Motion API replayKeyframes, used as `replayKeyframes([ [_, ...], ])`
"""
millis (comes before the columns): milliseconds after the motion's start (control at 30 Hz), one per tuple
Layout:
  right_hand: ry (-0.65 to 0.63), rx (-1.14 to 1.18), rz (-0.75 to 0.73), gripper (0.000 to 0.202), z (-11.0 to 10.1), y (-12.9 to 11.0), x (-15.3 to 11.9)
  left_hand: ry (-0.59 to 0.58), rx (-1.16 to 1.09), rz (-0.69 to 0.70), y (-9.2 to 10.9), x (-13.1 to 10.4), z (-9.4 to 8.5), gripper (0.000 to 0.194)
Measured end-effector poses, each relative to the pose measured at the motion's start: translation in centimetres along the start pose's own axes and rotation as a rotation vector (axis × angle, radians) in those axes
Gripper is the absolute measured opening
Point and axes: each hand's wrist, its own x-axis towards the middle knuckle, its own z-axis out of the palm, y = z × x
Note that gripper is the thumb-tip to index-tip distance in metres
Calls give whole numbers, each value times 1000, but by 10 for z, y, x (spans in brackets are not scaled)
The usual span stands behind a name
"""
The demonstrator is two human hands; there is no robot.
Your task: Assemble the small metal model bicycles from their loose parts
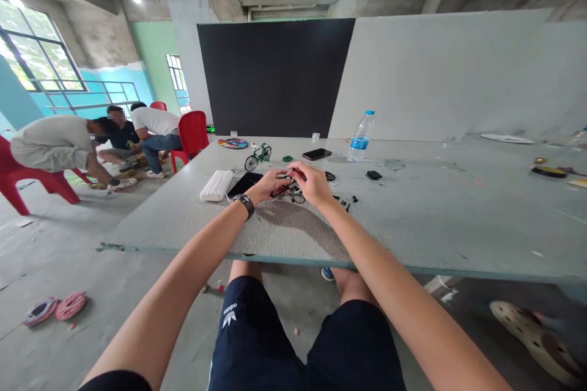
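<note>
Over the table's near part, my left hand (271, 184) grips a small black model bicycle (297, 197) that looks only partly assembled. Fingers of my right hand (313, 183) are pinched together at the top of it, meeting the left fingertips; the piece between them is too small to make out. Several small black parts (347, 203) lie just right of my right hand. A loose black wheel (329, 176) shows behind that hand. Farther back stands a green model bicycle (257, 156), upright, and near it lies a small green piece (287, 159).
Left of my hands are a white block-like device (217, 186) and a dark phone-like slab (245, 184). Behind sit another phone (317, 154), a water bottle (361, 137), a small black object (373, 175) and a colourful disc (233, 143). People sit on red chairs at far left.
</note>
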Motion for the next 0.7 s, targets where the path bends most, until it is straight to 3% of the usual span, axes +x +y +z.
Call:
replayKeyframes([
  [167, 17, 98, 48, 27, -1, 3, 1, -12, 19, -11, -2, 2, -2, 36],
  [433, 19, 46, 9, 30, 1, 1, 0, -49, -7, 23, -3, 2, -2, 35],
  [700, 58, 99, 88, 28, 0, 1, -1, -16, 34, -5, -1, 0, 0, 32],
])
